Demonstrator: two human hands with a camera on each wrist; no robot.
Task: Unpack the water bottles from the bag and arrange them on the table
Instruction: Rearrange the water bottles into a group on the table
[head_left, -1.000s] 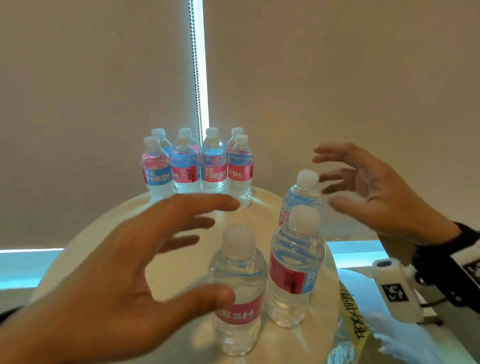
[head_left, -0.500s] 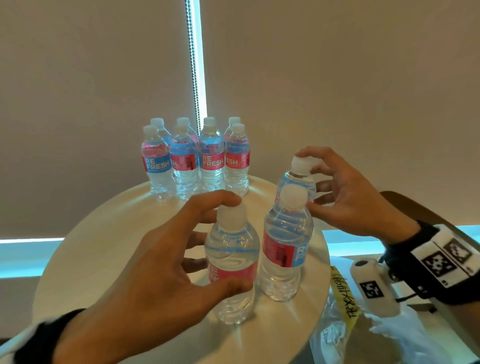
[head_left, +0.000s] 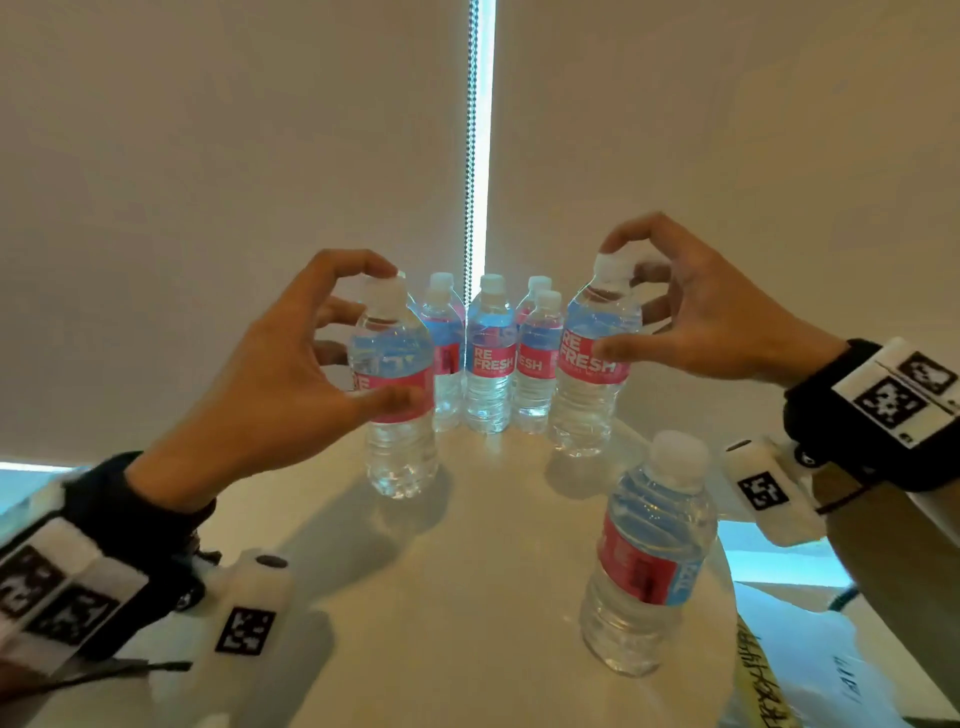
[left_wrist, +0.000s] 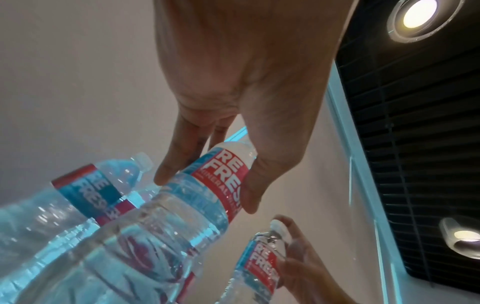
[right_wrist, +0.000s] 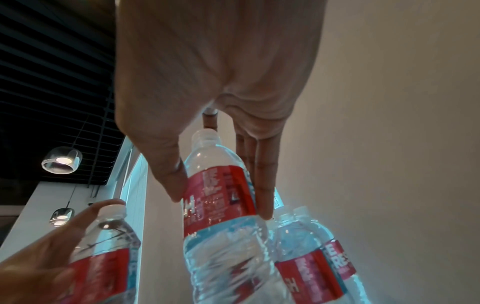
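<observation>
My left hand (head_left: 291, 374) grips a water bottle (head_left: 397, 415) with a red and blue label, thumb on the label and a finger over its cap; the left wrist view shows the same bottle (left_wrist: 202, 185) between the left hand's (left_wrist: 205, 191) thumb and fingers. My right hand (head_left: 691, 322) grips a second bottle (head_left: 592, 384) the same way, also seen from the right wrist as a bottle (right_wrist: 218, 195) held by that hand (right_wrist: 221, 205). Both bottles are just in front of a cluster of upright bottles (head_left: 488, 358) at the back of the round table (head_left: 467, 597). Another bottle (head_left: 649, 561) stands alone at front right.
Roller blinds (head_left: 208, 182) with a bead chain (head_left: 471, 130) hang right behind the table. A plastic bag (head_left: 810, 670) with yellow print lies off the table's right edge. Ceiling lamps (left_wrist: 418, 16) appear in the wrist views.
Both hands closed on a bottle each and carried them from the front of the table back beside the cluster. One bottle stayed at front right.
</observation>
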